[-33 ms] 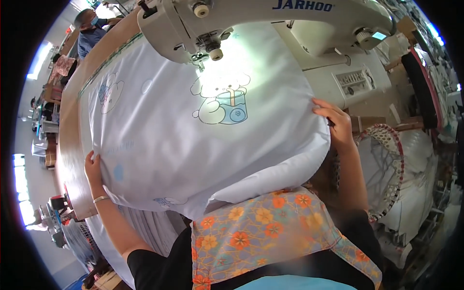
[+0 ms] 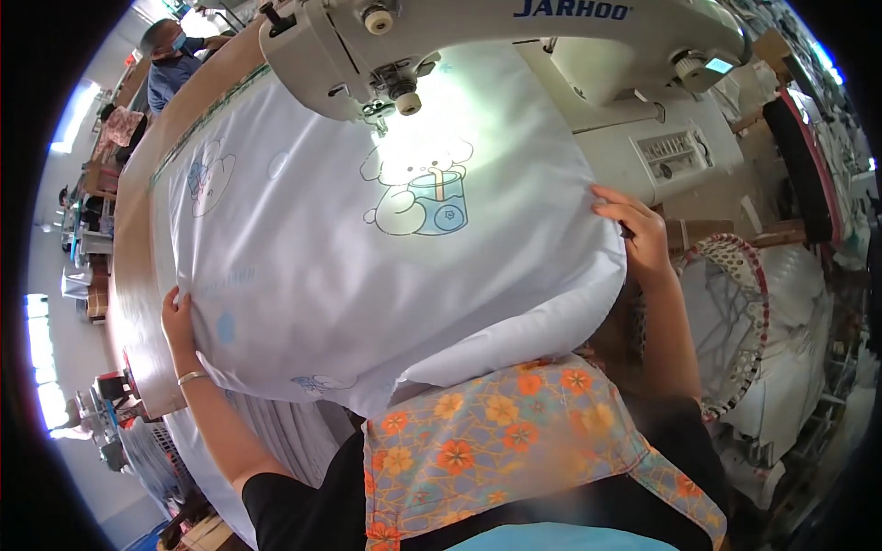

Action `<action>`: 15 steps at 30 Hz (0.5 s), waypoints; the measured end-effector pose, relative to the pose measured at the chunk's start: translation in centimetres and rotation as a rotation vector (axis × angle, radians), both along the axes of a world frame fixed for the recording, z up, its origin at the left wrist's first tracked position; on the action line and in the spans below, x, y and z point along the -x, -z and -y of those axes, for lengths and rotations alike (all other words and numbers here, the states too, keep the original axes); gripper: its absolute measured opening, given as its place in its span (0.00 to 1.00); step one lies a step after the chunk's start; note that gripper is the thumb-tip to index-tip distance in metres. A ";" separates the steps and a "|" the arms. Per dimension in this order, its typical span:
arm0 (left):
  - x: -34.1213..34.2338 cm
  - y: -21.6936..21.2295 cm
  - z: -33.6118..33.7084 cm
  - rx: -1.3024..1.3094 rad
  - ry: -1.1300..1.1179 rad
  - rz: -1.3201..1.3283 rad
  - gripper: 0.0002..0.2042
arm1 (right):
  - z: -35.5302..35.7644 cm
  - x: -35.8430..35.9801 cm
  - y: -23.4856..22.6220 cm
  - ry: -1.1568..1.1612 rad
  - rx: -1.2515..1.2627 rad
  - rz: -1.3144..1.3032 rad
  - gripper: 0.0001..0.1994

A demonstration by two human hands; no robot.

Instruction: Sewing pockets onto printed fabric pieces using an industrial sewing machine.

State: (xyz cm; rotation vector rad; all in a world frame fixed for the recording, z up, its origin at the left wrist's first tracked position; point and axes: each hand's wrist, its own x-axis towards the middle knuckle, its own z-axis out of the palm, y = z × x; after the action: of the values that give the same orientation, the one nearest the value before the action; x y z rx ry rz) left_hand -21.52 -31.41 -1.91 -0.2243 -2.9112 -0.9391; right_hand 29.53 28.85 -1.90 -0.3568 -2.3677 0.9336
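Observation:
A large white cloth (image 2: 386, 285) with cartoon animal prints and a puffy look lies spread under a sewing machine (image 2: 404, 96), whose lamp lights it brightly. My left hand (image 2: 177, 321), with a bangle on its wrist, grips the cloth's left edge. On the opposite side, my right hand (image 2: 641, 237) pinches the right edge, its thumb partly hidden. Between my hands the near edge curls over in a thick fold and rests against my flowered apron (image 2: 496, 441). The machine's needle area sits above the cloth's far part, beyond the dog-and-cup print (image 2: 423, 197).
A curved wooden tabletop (image 2: 138, 266) runs along the left. Right of me stands a round-rimmed basket (image 2: 764, 303) beside white bundled material. A small parts tray (image 2: 672, 156) is set into the machine bed. Another person (image 2: 170, 64) in a mask works at the far left.
The cloth has shifted very slightly to the left under the machine, and my right hand has moved a touch the same way. My left hand stays in place.

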 end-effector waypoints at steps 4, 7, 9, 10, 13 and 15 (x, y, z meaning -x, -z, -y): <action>0.5 0.0 0.2 -0.061 -0.007 0.045 0.21 | 0.3 0.1 -0.1 -0.009 0.010 -0.001 0.11; 1.0 -0.1 0.1 -0.037 0.010 0.042 0.21 | 0.4 0.2 -0.1 -0.005 0.054 -0.005 0.11; 0.6 -0.5 -0.5 0.083 0.027 -0.040 0.22 | 0.5 0.1 0.0 0.017 0.057 0.000 0.10; 0.0 -0.9 -1.2 0.239 -0.008 -0.102 0.23 | 0.7 0.1 0.2 0.039 0.055 0.005 0.10; -2.9 -2.0 -6.4 0.715 0.057 -0.399 0.26 | 1.1 -0.4 0.0 0.078 -0.124 0.061 0.15; -7.3 -1.5 -12.7 0.397 0.364 -0.472 0.23 | 2.5 -1.7 -0.2 0.079 -0.174 0.056 0.17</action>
State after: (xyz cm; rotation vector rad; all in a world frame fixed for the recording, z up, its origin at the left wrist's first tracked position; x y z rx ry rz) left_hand -14.24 -18.74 -0.46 -0.8881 -2.6097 -0.2595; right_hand 31.22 26.38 -1.67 -0.4090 -2.4448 0.6832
